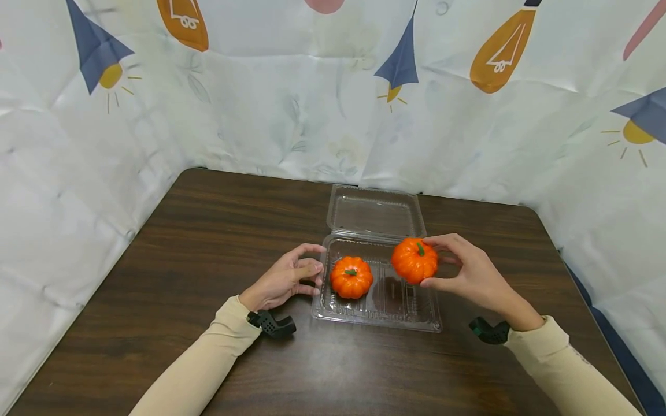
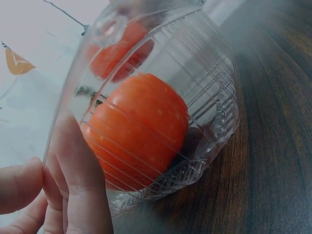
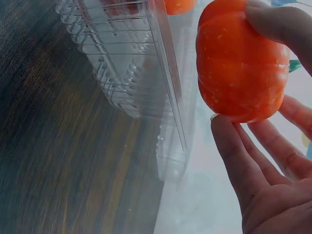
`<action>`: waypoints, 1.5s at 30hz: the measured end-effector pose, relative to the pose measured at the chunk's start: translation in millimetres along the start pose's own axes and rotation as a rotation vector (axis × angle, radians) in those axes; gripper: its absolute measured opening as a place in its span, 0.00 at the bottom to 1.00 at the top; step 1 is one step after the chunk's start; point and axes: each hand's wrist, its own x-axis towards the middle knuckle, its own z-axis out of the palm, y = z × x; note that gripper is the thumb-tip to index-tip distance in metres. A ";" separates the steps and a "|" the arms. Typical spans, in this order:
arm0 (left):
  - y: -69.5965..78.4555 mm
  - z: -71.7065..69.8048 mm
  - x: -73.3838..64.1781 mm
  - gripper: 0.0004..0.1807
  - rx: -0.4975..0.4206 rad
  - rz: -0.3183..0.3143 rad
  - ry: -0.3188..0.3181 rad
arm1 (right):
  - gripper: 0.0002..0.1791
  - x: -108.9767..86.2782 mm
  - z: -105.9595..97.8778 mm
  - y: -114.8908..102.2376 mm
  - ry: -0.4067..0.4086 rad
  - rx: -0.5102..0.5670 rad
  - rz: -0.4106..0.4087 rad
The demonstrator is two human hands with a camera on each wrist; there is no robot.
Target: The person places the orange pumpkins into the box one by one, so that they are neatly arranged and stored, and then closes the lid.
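A clear plastic clamshell container (image 1: pixel 376 322) lies on the table with its lid (image 1: pixel 376 211) folded back. My left hand (image 1: pixel 288 278) pinches its left rim; the left wrist view shows the fingers (image 2: pixel 80 180) against the outer wall. Inside the container's left part sits a small orange toy pumpkin (image 1: pixel 351 278) with a green stem. My right hand (image 1: pixel 470 271) holds a second orange pumpkin (image 1: pixel 414 261) between thumb and fingertips, raised over the container's right side. In the right wrist view this held pumpkin (image 3: pixel 241 63) is above the rim level.
The dark wood-grain table (image 1: pixel 250 214) extends around the container on all sides. A white printed curtain (image 1: pixel 291 115) hangs behind the table and along its sides. Each wrist wears a black strap-on device (image 1: pixel 273 325).
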 end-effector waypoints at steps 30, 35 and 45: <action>1.0 -0.8 4.3 0.27 -0.022 0.001 -0.012 | 0.41 25.5 18.3 -3.1 -0.252 -0.141 -0.040; 1.3 -0.8 3.9 0.27 -0.019 0.006 -0.009 | 0.40 30.0 21.0 -4.4 -0.280 -0.195 -0.065; 0.7 0.0 3.0 0.27 -0.032 0.003 -0.007 | 0.39 36.5 23.6 -5.3 -0.351 -0.207 -0.066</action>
